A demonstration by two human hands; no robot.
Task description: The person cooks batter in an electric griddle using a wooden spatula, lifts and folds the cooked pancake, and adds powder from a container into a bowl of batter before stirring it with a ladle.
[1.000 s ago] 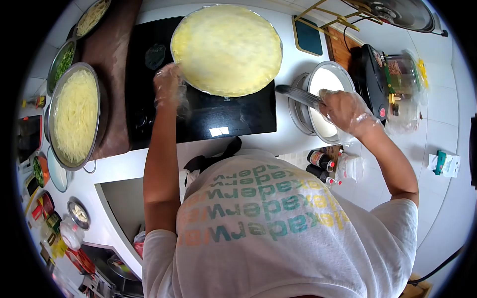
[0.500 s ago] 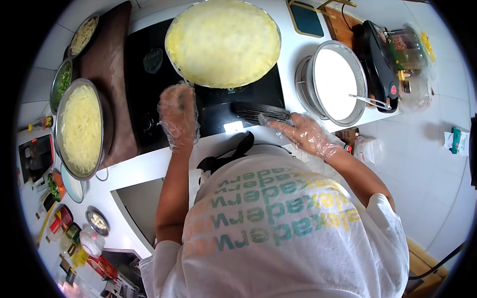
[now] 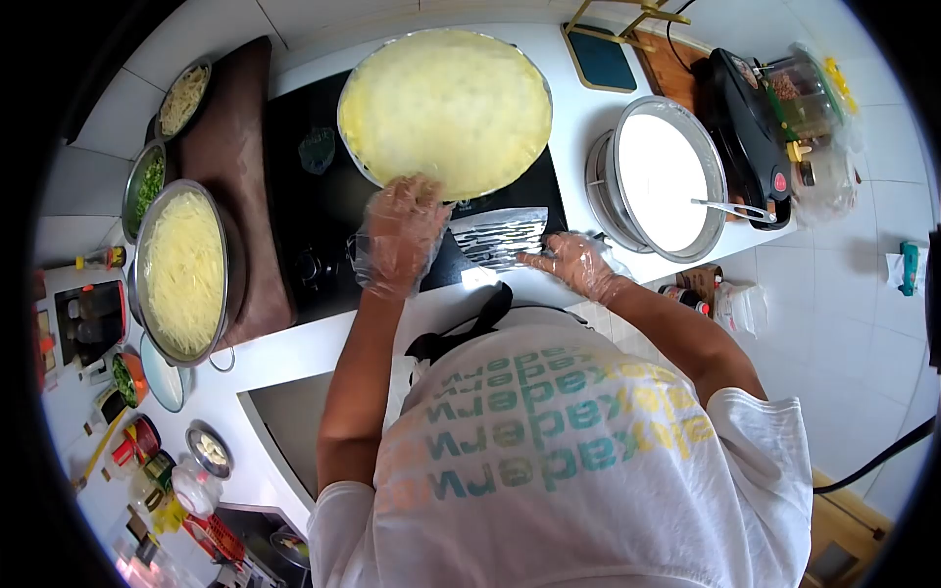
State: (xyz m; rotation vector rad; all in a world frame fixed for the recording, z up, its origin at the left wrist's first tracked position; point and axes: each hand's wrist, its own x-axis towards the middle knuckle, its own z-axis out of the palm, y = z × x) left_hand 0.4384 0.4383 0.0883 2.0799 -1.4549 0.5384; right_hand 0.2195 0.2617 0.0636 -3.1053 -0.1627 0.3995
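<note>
A large, flat, pale yellow pancake (image 3: pixel 446 113) fills a round pan on the black cooktop (image 3: pixel 333 225). My left hand (image 3: pixel 400 240), in a clear plastic glove, is at the pancake's front edge. Its fingers are bent together there; whether they pinch the edge is hidden. In my right hand (image 3: pixel 580 267), also gloved, is a wide slotted metal spatula (image 3: pixel 500 235). The spatula's blade points left, low over the cooktop in front of the pan, and shines in the light.
At left, a metal bowl of pale yellow shreds (image 3: pixel 184 274) stands by a brown board (image 3: pixel 235 127). Bowls of chopped greens (image 3: pixel 150 186) and shredded food (image 3: pixel 183 100) are behind it. To the right are a pot of white liquid (image 3: pixel 662 176) with a ladle and a black appliance (image 3: pixel 750 127).
My left hand has moved right and forward to the pancake's edge. My right hand has tilted the spatula, whose blade now faces up and catches the light. The view has shifted slightly.
</note>
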